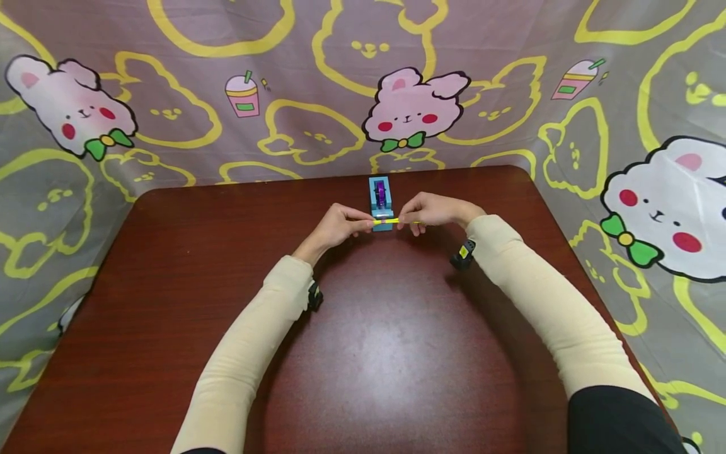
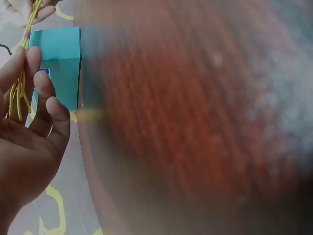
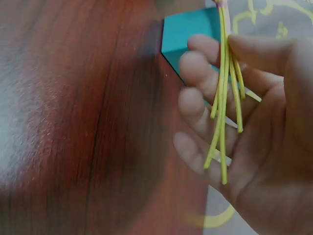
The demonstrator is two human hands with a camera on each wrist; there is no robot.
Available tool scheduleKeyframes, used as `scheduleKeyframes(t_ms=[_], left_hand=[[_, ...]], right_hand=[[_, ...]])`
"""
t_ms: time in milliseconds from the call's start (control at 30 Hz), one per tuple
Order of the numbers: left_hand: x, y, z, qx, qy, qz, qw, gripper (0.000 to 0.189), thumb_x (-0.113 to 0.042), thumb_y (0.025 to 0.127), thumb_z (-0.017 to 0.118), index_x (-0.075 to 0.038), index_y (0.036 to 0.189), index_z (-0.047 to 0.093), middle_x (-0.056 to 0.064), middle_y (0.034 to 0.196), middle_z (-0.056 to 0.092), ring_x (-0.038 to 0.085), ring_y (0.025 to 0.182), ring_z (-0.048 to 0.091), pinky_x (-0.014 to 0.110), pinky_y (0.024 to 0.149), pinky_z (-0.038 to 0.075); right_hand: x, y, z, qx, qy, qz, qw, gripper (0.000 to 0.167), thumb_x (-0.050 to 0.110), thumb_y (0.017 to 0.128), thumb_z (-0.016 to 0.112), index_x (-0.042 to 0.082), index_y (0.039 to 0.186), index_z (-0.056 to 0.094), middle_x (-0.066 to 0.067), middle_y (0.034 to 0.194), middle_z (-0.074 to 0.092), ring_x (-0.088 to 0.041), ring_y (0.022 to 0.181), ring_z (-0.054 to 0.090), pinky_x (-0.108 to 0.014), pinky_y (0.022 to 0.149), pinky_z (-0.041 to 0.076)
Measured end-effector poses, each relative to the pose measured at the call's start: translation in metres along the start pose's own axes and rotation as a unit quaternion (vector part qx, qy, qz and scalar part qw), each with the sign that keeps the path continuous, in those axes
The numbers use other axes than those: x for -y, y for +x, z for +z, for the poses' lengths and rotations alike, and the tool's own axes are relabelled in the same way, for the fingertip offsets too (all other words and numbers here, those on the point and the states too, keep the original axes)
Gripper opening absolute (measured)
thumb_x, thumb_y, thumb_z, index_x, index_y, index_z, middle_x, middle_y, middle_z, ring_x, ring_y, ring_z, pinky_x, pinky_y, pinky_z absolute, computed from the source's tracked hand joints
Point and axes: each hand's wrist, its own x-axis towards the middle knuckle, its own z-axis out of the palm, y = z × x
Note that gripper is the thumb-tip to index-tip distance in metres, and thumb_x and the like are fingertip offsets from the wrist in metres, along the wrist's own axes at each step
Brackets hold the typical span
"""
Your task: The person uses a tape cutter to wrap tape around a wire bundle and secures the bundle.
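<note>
Both hands hold a bundle of thin yellow wires (image 1: 392,221) stretched level between them. My left hand (image 1: 339,226) pinches one end between thumb and fingertips, and the loose wire ends hang over its palm in the left wrist view. At the other end, my right hand (image 1: 435,210) pinches the bundle; several wire tips (image 3: 222,122) fan out across that palm. A purple band (image 2: 28,35) circles the bundle's middle. Directly behind, overlapped by the wires in the head view, stands a light blue tape dispenser (image 1: 373,188) with a purple tape roll (image 1: 380,192).
The dark reddish-brown table (image 1: 238,252) has its far edge just behind the dispenser. Patterned fabric (image 1: 317,120) hangs around the back and sides. A black wrist camera (image 1: 463,254) is strapped near the right sleeve, another camera (image 1: 315,296) near the left.
</note>
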Motion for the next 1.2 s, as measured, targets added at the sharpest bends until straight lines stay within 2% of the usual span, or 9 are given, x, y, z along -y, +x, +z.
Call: scheduleKeyframes(t_ms=[167, 300, 467, 600, 700, 833, 1000, 1200], left_hand=[[0.002, 0.000, 0.000, -0.011, 0.007, 0.000, 0.9999, 0.015, -0.010, 0.090, 0.077, -0.001, 0.101, 0.079, 0.012, 0.087, 0.076, 0.037, 0.073, 0.063, 0.035, 0.058, 0.049], [0.000, -0.001, 0.000, -0.019, 0.008, -0.001, 0.9998, 0.015, -0.011, 0.090, 0.078, -0.001, 0.102, 0.079, 0.012, 0.091, 0.076, 0.037, 0.075, 0.064, 0.037, 0.062, 0.052], [0.001, -0.002, -0.001, -0.029, 0.000, 0.006, 0.9996, 0.015, -0.011, 0.089, 0.079, -0.001, 0.101, 0.079, 0.010, 0.090, 0.076, 0.037, 0.076, 0.064, 0.036, 0.062, 0.051], [0.001, -0.002, 0.000, -0.035, -0.003, 0.019, 0.9992, 0.015, -0.010, 0.088, 0.079, 0.000, 0.100, 0.079, 0.011, 0.091, 0.075, 0.039, 0.078, 0.064, 0.038, 0.064, 0.051], [0.000, -0.002, 0.001, -0.038, 0.005, 0.027, 0.9989, 0.015, -0.010, 0.088, 0.079, -0.001, 0.100, 0.080, 0.011, 0.094, 0.075, 0.036, 0.081, 0.066, 0.039, 0.067, 0.052], [-0.001, -0.003, 0.002, -0.039, 0.015, 0.031, 0.9987, 0.015, -0.012, 0.088, 0.080, -0.003, 0.100, 0.080, 0.010, 0.097, 0.076, 0.024, 0.086, 0.066, 0.037, 0.071, 0.053], [-0.002, -0.003, 0.003, -0.040, 0.013, 0.033, 0.9986, 0.013, -0.012, 0.088, 0.080, -0.003, 0.098, 0.081, 0.010, 0.097, 0.076, 0.019, 0.089, 0.066, 0.032, 0.072, 0.053], [-0.001, -0.002, 0.003, -0.044, 0.019, 0.034, 0.9983, 0.012, -0.012, 0.087, 0.081, -0.004, 0.096, 0.081, 0.009, 0.096, 0.076, 0.018, 0.090, 0.065, 0.028, 0.071, 0.051]], right_hand=[[0.004, -0.003, 0.006, -0.048, -0.081, -0.023, 0.9953, 0.022, 0.017, 0.104, 0.056, 0.004, 0.107, 0.074, -0.015, 0.075, 0.066, -0.025, 0.069, 0.059, -0.040, 0.068, 0.050], [0.008, -0.004, 0.013, -0.095, -0.129, -0.045, 0.9860, 0.019, 0.018, 0.102, 0.061, 0.006, 0.100, 0.075, -0.012, 0.073, 0.066, -0.021, 0.065, 0.054, -0.037, 0.063, 0.045], [0.014, -0.007, 0.026, -0.143, -0.173, -0.041, 0.9736, 0.015, 0.020, 0.099, 0.065, 0.008, 0.099, 0.075, 0.000, 0.072, 0.062, -0.018, 0.064, 0.051, -0.035, 0.061, 0.044], [0.017, -0.005, 0.040, -0.201, -0.214, -0.034, 0.9555, 0.020, 0.028, 0.097, 0.068, 0.009, 0.096, 0.074, 0.002, 0.073, 0.063, -0.017, 0.064, 0.053, -0.036, 0.060, 0.044], [0.016, -0.002, 0.053, -0.262, -0.239, -0.026, 0.9347, 0.027, 0.037, 0.097, 0.068, 0.010, 0.094, 0.074, 0.002, 0.073, 0.066, -0.016, 0.066, 0.057, -0.040, 0.070, 0.046], [0.015, 0.001, 0.069, -0.327, -0.230, -0.003, 0.9164, 0.033, 0.044, 0.097, 0.066, 0.012, 0.092, 0.073, 0.001, 0.081, 0.071, -0.018, 0.075, 0.063, -0.051, 0.088, 0.039], [0.014, 0.004, 0.080, -0.367, -0.179, 0.022, 0.9128, 0.035, 0.045, 0.098, 0.064, 0.012, 0.094, 0.073, -0.001, 0.090, 0.071, -0.020, 0.084, 0.063, -0.054, 0.093, 0.030], [0.014, 0.009, 0.085, -0.394, -0.125, 0.036, 0.9097, 0.034, 0.044, 0.096, 0.067, 0.011, 0.092, 0.073, -0.002, 0.087, 0.070, -0.020, 0.080, 0.064, -0.053, 0.093, 0.026]])
